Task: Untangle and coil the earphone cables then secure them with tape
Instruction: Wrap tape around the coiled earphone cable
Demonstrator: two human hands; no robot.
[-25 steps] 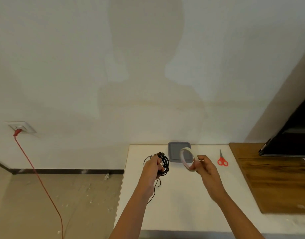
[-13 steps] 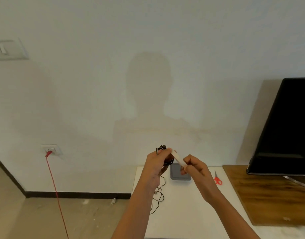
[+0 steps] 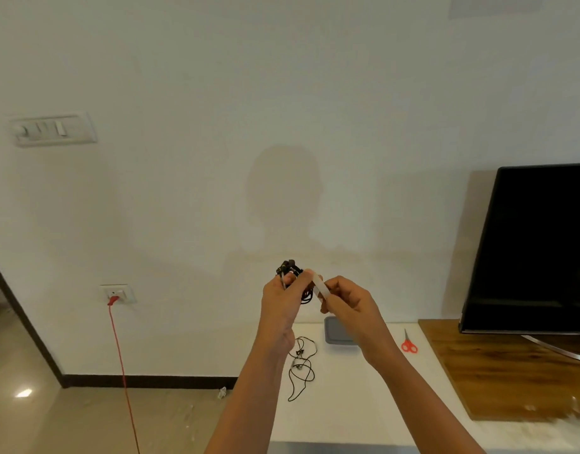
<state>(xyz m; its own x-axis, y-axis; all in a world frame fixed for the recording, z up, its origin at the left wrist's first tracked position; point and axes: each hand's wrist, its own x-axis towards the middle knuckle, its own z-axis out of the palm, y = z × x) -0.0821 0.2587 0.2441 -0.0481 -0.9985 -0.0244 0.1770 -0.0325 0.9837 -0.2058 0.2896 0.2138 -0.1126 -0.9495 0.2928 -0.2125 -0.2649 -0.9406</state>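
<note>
My left hand [image 3: 282, 301] grips a coiled bundle of black earphone cable [image 3: 290, 270], raised above the white table [image 3: 334, 404]. My right hand [image 3: 346, 301] holds a roll of white tape [image 3: 319, 286] against that bundle, edge-on to the camera. The two hands meet in front of me. A second black earphone cable [image 3: 301, 365] lies loose and tangled on the table below my left wrist.
Red-handled scissors [image 3: 408, 344] lie on the table to the right, near a grey tray [image 3: 334, 335] partly hidden by my right wrist. A wooden board [image 3: 498, 371] carries a black screen [image 3: 541, 250]. A red cord [image 3: 121, 362] hangs from a wall socket [image 3: 118, 293] at left.
Both hands have risen off the table and come together, bringing the tape roll against the coiled cable. The head camera has tilted up and the loose cable now lies exposed on the table.
</note>
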